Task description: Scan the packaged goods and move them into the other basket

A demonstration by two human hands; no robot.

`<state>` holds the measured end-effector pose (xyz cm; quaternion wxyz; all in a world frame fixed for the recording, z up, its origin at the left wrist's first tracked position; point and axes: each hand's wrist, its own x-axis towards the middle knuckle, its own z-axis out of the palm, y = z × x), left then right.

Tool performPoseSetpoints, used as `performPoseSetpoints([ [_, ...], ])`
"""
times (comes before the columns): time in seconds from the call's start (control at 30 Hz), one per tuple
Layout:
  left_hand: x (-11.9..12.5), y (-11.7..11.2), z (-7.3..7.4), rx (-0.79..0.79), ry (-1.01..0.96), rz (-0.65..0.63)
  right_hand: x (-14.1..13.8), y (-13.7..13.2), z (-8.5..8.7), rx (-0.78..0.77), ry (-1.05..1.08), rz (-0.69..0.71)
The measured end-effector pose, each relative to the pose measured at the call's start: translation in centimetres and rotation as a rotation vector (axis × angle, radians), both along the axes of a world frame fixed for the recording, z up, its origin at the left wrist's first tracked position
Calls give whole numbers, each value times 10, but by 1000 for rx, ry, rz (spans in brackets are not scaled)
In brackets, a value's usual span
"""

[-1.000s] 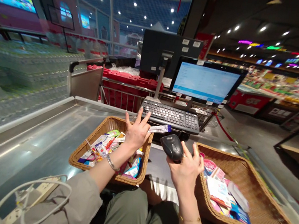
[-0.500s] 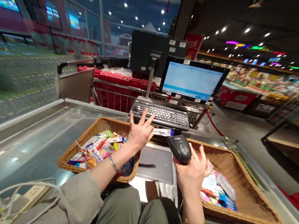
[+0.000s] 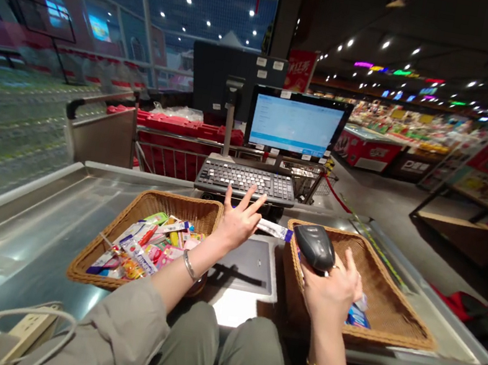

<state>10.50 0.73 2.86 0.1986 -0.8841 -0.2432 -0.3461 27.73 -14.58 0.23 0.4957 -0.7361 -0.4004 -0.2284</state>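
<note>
My left hand (image 3: 238, 227) is between the two baskets, just short of the keyboard (image 3: 247, 181). Its thumb side pinches a slim white packet with a blue end (image 3: 276, 230), while the other fingers spread forward. In my right hand (image 3: 333, 289) is a black barcode scanner (image 3: 315, 245), its head facing left near the packet's blue end. The left wicker basket (image 3: 83, 256) holds a heap of small colourful packets (image 3: 147, 247). Beneath my right hand, the right wicker basket (image 3: 394, 297) has a few packages, among them a blue one (image 3: 359, 316), partly hidden by the hand.
A lit monitor (image 3: 296, 124) stands behind the keyboard, with a second dark screen (image 3: 238, 81) to its left. A grey flat panel (image 3: 243, 264) lies between the baskets. A power strip (image 3: 34, 325) with white cables rests at the lower left of the metal counter (image 3: 40, 216).
The view has shifted, so the surroundings sit further left. My right hand has moved right with the scanner, over the right basket's near-left part. The left hand still pinches the packet.
</note>
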Motion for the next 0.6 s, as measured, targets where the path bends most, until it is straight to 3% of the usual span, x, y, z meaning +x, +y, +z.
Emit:
performPoseSetpoints([
  [0.6, 63, -14, -15, 114, 124, -213, 66, -53, -4, 47, 84, -255],
])
